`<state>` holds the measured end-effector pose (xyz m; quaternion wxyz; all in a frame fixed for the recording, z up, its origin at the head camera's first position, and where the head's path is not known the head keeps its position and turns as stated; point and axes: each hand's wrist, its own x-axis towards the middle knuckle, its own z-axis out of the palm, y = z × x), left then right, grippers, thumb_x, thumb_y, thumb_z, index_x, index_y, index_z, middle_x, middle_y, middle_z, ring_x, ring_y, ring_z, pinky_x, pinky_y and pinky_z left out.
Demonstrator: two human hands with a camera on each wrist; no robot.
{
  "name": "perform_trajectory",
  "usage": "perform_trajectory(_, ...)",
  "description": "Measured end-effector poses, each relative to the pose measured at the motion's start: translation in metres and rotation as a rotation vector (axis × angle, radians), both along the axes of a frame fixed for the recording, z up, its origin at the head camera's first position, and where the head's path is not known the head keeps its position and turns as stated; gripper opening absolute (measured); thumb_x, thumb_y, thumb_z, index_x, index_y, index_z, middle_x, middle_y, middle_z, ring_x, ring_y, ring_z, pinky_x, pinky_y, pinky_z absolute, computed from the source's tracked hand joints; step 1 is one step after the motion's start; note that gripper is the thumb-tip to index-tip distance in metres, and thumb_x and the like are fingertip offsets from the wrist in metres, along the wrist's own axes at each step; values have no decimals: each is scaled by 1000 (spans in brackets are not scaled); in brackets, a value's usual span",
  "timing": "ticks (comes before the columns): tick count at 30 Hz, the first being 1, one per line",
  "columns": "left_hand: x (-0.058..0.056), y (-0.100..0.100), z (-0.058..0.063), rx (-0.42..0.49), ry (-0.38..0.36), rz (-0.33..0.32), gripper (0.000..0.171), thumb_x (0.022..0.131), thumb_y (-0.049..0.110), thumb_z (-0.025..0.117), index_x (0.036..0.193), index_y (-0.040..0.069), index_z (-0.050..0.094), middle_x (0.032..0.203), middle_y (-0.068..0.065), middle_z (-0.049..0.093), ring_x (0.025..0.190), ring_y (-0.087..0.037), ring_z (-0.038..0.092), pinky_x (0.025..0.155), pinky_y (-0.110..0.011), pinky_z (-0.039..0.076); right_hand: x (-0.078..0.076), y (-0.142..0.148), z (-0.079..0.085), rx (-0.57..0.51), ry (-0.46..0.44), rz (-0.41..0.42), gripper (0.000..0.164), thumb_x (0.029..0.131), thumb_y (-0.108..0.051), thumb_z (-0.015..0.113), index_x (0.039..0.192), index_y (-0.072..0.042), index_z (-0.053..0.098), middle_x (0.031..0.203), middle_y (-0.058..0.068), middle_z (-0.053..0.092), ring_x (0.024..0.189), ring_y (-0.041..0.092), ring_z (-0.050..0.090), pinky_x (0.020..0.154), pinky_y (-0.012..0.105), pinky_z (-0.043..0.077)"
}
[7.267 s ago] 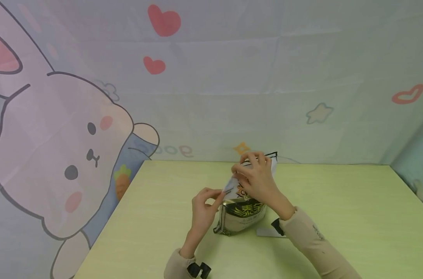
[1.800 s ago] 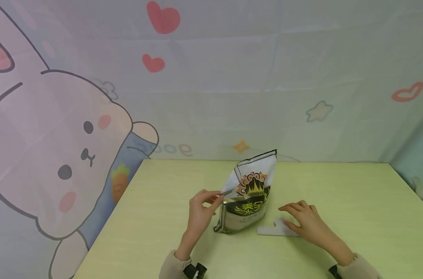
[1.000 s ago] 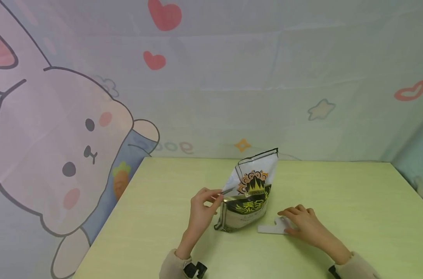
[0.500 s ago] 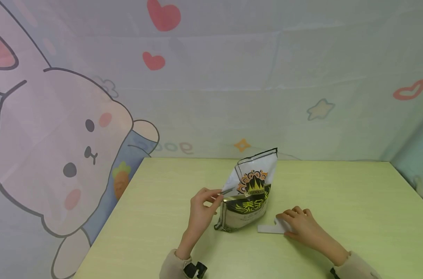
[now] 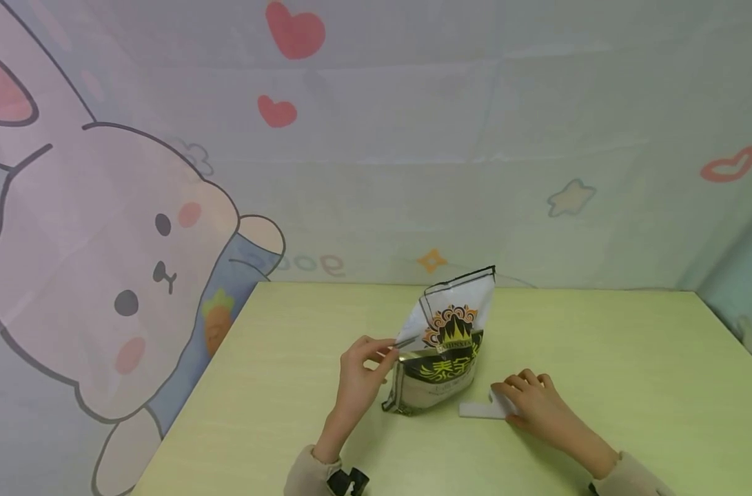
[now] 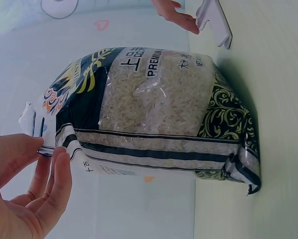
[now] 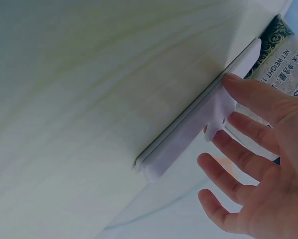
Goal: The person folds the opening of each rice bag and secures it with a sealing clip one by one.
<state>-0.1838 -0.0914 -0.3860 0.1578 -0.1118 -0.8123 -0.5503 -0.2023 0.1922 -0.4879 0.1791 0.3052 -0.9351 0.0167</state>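
A bag of rice with a white top and a black and gold label stands tilted on the table. My left hand pinches its left side edge between thumb and fingers, where the white upper part folds. In the left wrist view the grains show through the clear bag. To the bag's right lies a flat white plastic bar with a raised grip in its middle. My right hand holds that grip between thumb and index finger, its other fingers spread, as the right wrist view of the bar shows.
The light yellow-green table extends to either side of the bag and the bar. Behind its far edge hangs a cloth backdrop printed with a rabbit, hearts and stars.
My right hand has left the bag's top, come down to the right and taken hold of the white bar's grip. The bag's top stands uncovered. My left hand stays at the bag's edge.
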Motion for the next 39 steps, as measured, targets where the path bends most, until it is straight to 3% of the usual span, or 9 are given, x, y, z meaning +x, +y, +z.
perform_trajectory(8, 0, 0, 1, -6, 6, -3, 16, 80, 2, 63, 94, -3, 67, 78, -17, 57, 69, -30, 58, 46, -24, 53, 0, -1, 0, -7, 35, 17, 51, 54, -28, 83, 100, -17, 63, 86, -4, 54, 81, 16, 46, 62, 32, 38)
perform_trajectory(17, 0, -1, 0, -7, 3, -3, 16, 80, 3, 63, 95, -3, 67, 78, -17, 57, 69, -30, 58, 46, -30, 55, -4, 2, -3, -66, 115, 86, 38, 58, -23, 81, 92, -23, 65, 75, -8, 47, 73, 11, 38, 61, 26, 31)
perform_trajectory(29, 1, -1, 2, -13, -1, 8, 16, 80, 3, 63, 94, -3, 68, 78, -16, 57, 69, -29, 58, 46, -26, 54, 0, -1, -1, -84, 142, 134, 32, 59, -21, 79, 88, -19, 67, 89, 0, 67, 84, 18, 56, 69, 36, 46)
perform_trajectory(39, 0, -1, 1, -9, -1, -2, 16, 80, 3, 63, 95, -2, 68, 78, -16, 57, 70, -30, 58, 46, -25, 54, 3, -2, 0, -102, 143, 135, 39, 58, -20, 80, 95, -17, 66, 85, -4, 65, 79, 14, 54, 65, 32, 43)
